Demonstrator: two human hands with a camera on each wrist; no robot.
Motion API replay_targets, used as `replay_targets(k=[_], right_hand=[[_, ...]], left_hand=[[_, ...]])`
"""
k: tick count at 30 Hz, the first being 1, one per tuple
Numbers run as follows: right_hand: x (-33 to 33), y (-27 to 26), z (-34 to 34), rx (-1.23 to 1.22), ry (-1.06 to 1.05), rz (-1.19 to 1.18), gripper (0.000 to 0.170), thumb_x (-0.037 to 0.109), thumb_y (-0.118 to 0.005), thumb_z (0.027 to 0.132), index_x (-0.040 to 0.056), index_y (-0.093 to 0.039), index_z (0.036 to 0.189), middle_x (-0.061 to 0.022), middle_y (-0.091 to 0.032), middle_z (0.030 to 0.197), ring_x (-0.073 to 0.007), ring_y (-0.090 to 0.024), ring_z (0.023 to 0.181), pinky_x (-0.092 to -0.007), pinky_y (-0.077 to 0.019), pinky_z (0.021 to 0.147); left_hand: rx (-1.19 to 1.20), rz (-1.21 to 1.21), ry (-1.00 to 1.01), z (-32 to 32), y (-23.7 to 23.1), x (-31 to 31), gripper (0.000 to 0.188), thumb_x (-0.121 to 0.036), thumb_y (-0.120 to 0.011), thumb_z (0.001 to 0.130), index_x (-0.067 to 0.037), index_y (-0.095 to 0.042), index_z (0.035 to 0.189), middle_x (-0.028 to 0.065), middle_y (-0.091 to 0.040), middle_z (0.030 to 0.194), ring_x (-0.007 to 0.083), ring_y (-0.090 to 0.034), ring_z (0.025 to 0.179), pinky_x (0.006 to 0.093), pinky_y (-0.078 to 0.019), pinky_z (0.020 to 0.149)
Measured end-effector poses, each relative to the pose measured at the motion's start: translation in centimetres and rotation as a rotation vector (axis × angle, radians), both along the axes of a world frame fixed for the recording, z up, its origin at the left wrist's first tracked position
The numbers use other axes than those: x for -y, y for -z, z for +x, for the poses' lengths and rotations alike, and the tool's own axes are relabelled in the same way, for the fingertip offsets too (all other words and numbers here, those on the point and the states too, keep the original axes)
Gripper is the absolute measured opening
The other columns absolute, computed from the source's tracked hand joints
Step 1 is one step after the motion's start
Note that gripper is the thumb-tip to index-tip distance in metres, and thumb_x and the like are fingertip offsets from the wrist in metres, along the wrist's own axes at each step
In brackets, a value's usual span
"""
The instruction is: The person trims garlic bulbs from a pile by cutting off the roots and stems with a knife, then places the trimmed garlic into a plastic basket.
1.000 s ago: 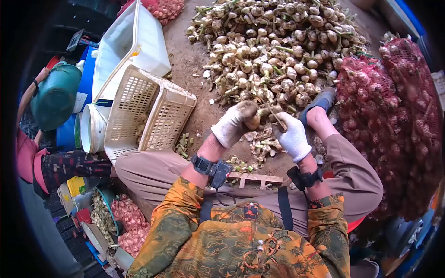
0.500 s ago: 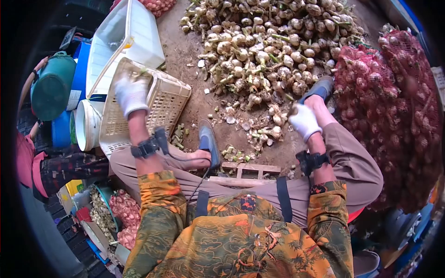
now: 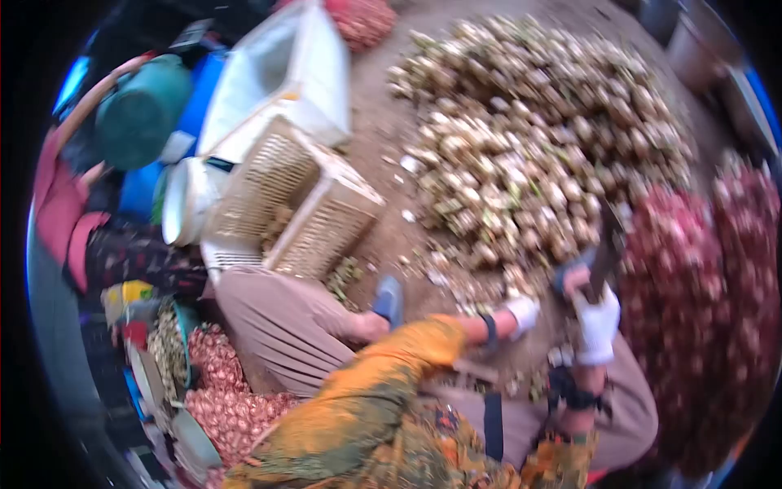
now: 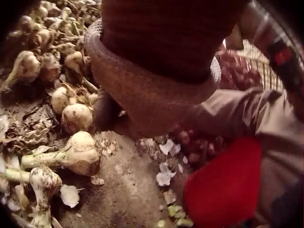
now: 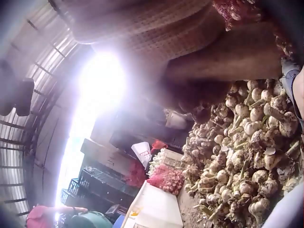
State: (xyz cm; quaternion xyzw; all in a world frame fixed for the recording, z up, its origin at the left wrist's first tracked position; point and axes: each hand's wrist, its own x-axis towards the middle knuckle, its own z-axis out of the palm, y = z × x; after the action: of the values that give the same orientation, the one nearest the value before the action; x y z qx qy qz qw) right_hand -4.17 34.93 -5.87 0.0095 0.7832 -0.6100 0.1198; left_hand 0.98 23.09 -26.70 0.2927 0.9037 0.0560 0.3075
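My white-gloved left hand [image 3: 521, 316] reaches down at the near edge of the garlic pile [image 3: 513, 187]. In the left wrist view its dark fingertips are right beside a dirty garlic bulb [image 4: 77, 118], and the glove and wrist hide most of the fingers. Another garlic bulb with a cut-length stem [image 4: 80, 154] lies just below. My gloved right hand [image 3: 599, 326] grips a knife over my right knee. The dark, broad knife blade [image 3: 609, 244] points up and away. In the right wrist view, the hand and tool are dark and blurred against bright light.
To the left stand a slatted plastic crate [image 3: 326, 212], a white tub [image 3: 322, 106] and a white bucket [image 3: 186, 200]. Red mesh sacks of garlic [image 3: 676, 310] stand at the right. A person with a green tub [image 3: 142, 114] is at far left. Peelings and stem pieces litter the floor.
My left hand went from beside the right hand to over the crate, then back right and down to the pile's edge. The right hand now shows the blade raised. The head view has shifted.
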Motion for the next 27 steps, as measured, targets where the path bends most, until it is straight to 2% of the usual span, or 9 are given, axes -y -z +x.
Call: replay_targets(k=[4,5,9,10,14,18,21,23,27], right_hand=[[0.9,0.8,-0.6,-0.168,-0.033,-0.031,0.013,-0.007,-0.053,0.073,0.0041,-0.059,0.075,-0.0007,-0.057,0.069,-0.0079,-0.051,0.058,-0.0228,-0.0397,0.053],[0.6,1.5,-0.7,-0.179,-0.028,-0.015,0.013,-0.008,-0.054,0.072,0.0042,-0.059,0.074,-0.0004,-0.056,0.066,-0.0070,-0.049,0.055,-0.0221,-0.0375,0.049],[-0.1,2.8,-0.3,-0.158,0.004,0.017,0.013,-0.008,-0.054,0.071,0.0030,-0.058,0.076,-0.0017,-0.057,0.064,-0.0079,-0.049,0.049,-0.0225,-0.0375,0.044],[-0.4,2.9,-0.4,-0.069,-0.055,0.013,0.018,-0.007,-0.058,0.071,0.0026,-0.058,0.086,-0.0021,-0.058,0.074,-0.0100,-0.052,0.064,-0.0236,-0.0411,0.058],[1.2,4.5,0.0,-0.105,-0.050,-0.028,0.024,-0.006,-0.059,0.072,0.0019,-0.059,0.095,-0.0032,-0.059,0.085,-0.0132,-0.056,0.080,-0.0268,-0.0458,0.075],[3.8,2.2,2.3,-0.364,-0.244,0.244,0.036,-0.007,-0.053,0.069,-0.0001,-0.062,0.103,-0.0146,-0.068,0.088,-0.0261,-0.065,0.079,-0.0318,-0.0502,0.071],[6.5,-1.1,3.9,-0.515,-0.361,0.513,0.028,-0.001,-0.059,0.067,0.0050,-0.061,0.094,-0.0178,-0.063,0.083,-0.0389,-0.061,0.079,-0.0410,-0.0508,0.066],[7.1,-1.9,4.7,-0.587,-0.373,0.556,0.022,-0.001,-0.059,0.066,0.0057,-0.057,0.087,-0.0162,-0.061,0.078,-0.0375,-0.061,0.074,-0.0432,-0.0493,0.063],[7.3,-3.5,5.0,-0.631,-0.409,0.650,0.017,-0.001,-0.057,0.066,0.0073,-0.055,0.081,-0.0142,-0.058,0.075,-0.0348,-0.061,0.068,-0.0425,-0.0485,0.058]], left_hand=[[-0.341,-0.434,0.510,-1.2,2.0,1.7,0.054,-0.037,-0.055,0.083,0.002,-0.055,0.120,0.0152,-0.060,0.104,0.0262,-0.064,0.080,0.0468,-0.0510,0.060],[-0.326,-0.426,0.434,-1.5,-2.5,3.1,0.043,-0.029,-0.048,0.087,0.004,-0.057,0.113,0.0140,-0.062,0.095,0.0262,-0.064,0.076,0.0465,-0.0503,0.058],[-0.301,-0.078,-0.051,-2.1,2.0,4.8,0.028,-0.018,-0.047,0.084,0.004,-0.063,0.093,0.0144,-0.063,0.076,0.0261,-0.065,0.068,0.0441,-0.0511,0.057],[-0.316,-0.030,-0.044,-2.4,1.1,5.5,0.023,-0.015,-0.057,0.075,0.003,-0.064,0.089,0.0171,-0.063,0.078,0.0293,-0.066,0.071,0.0438,-0.0523,0.059],[-0.174,0.329,-0.597,-2.5,-13.9,10.6,0.030,-0.018,-0.070,0.059,-0.001,-0.067,0.083,0.0172,-0.066,0.076,0.0347,-0.066,0.077,0.0400,-0.0544,0.066],[0.359,1.089,-0.801,-3.4,-16.5,15.6,0.037,-0.013,-0.073,0.065,-0.004,-0.067,0.100,0.0105,-0.068,0.084,0.0194,-0.064,0.074,0.0326,-0.0526,0.071],[0.227,1.163,-0.753,-1.8,-18.6,17.4,0.053,-0.001,-0.075,0.070,-0.003,-0.054,0.119,0.0056,-0.065,0.103,0.0098,-0.059,0.094,0.0262,-0.0523,0.081],[0.394,1.336,-0.979,-0.9,-22.3,16.8,0.056,-0.002,-0.076,0.072,-0.005,-0.052,0.122,0.0043,-0.064,0.108,0.0092,-0.058,0.097,0.0259,-0.0513,0.084],[0.218,1.238,-0.846,-0.7,-23.1,17.2,0.047,-0.005,-0.069,0.081,-0.003,-0.049,0.124,0.0032,-0.063,0.111,0.0085,-0.058,0.097,0.0255,-0.0504,0.086]])
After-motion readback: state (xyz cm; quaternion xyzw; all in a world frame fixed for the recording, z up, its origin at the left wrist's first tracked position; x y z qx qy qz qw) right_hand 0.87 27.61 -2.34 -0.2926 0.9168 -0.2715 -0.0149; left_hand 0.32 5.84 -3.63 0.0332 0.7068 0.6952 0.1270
